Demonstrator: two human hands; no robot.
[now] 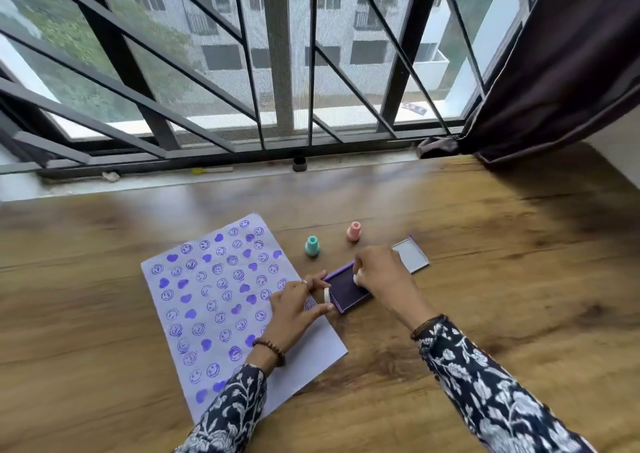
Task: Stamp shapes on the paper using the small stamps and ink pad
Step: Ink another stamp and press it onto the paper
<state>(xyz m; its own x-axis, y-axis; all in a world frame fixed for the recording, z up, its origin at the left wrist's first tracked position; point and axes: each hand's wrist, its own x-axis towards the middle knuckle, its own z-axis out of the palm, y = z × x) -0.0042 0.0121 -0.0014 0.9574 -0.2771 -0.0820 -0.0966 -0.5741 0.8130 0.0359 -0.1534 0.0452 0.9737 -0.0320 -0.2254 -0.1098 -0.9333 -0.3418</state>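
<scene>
A white paper (194, 300) covered with purple smiley and heart prints lies on the wooden table. To its right sits the open purple ink pad (346, 291), its lid (412, 253) folded back. My right hand (384, 279) presses a small white stamp (356, 278) onto the dark pad. My left hand (294, 310) rests on the paper's right edge and pinches a white cap-like piece (326, 295) against the pad's left corner. A teal stamp (312, 246) and a pink stamp (354, 231) stand upright behind the pad.
The wooden table (485, 279) runs to a window sill with metal bars (277, 72) behind. A small black cap (299, 163) and a yellow object (197, 171) lie on the sill. A dark curtain (561, 72) hangs at the right.
</scene>
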